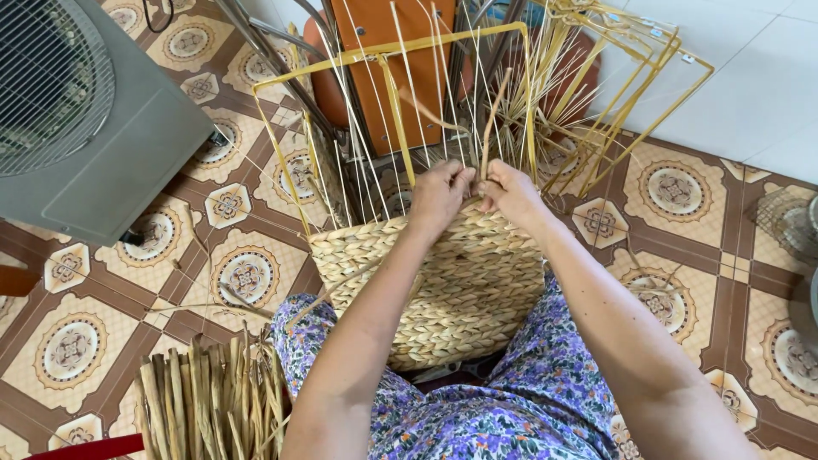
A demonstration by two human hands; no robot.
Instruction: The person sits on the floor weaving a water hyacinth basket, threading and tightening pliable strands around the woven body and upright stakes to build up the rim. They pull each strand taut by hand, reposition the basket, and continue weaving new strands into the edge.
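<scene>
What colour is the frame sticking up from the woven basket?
Yellow: the frame rises above the tan woven basket, seen best in the head view.

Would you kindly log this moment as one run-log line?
left hand: pinching strand at basket rim | right hand: gripping strand | basket: half woven, on lap | loose reeds: on floor, left

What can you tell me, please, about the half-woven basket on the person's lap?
The basket is part-woven from pale, straw-coloured plaited strands, forming a tight braided wall. Above the woven edge, thin bare stakes stand upright inside a yellow wire frame. It lies tilted across the person's lap, on a floral garment, its open end pointing away over the patterned tile floor. The left hand and right hand both pinch strands at its woven edge.
</scene>
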